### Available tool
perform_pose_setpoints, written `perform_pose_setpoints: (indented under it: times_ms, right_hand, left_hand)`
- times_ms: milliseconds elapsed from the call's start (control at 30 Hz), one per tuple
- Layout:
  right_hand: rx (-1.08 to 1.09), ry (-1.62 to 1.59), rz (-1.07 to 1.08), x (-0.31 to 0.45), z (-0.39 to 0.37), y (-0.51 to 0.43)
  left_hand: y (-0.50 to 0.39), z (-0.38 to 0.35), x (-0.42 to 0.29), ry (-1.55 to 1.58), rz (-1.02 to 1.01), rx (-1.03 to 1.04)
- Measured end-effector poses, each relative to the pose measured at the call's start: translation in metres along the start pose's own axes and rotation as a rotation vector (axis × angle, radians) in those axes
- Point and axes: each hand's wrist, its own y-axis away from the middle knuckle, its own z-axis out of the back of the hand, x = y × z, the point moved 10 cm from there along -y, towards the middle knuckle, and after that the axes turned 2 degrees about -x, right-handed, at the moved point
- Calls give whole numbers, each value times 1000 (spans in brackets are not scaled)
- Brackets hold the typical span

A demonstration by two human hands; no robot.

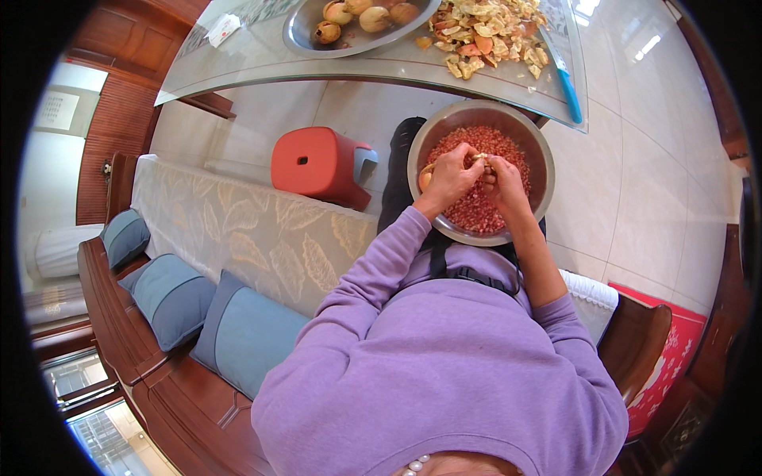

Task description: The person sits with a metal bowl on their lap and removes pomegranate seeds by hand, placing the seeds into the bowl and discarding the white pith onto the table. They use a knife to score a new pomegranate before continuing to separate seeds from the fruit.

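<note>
A wide metal bowl [540, 202] rests on my lap, heaped with red pomegranate seeds [473, 215]. Over the seeds, my left hand [455, 174] and my right hand [505, 181] meet with their fingertips together. Between them they pinch a small pale yellow pomegranate piece [480, 156], mostly covered by the fingers. Beside my left wrist, against the bowl's inner left wall, lies a larger pomegranate piece [425, 178], partly hidden by my hand.
On the glass-topped table [369, 66] ahead are a metal basin [292, 35] of whole pomegranates [375, 19], a heap of peels [476, 35] and a blue-handled knife [570, 95]. A red plastic stool [309, 160] stands left. Cushions [256, 333] lie on the wooden sofa [190, 392].
</note>
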Motion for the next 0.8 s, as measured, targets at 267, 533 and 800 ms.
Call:
perform_pose_setpoints:
  times_ms: [267,533,800]
  right_hand:
    - [58,-140,-105,-2,-8,4]
    - [58,-156,-107,-9,-4,1]
    - [81,-207,-165,-15,-4,0]
  left_hand:
    - [3,-22,31,597,309,222]
    - [2,-23,34,659,314,195]
    - [8,-22,43,776,393,199]
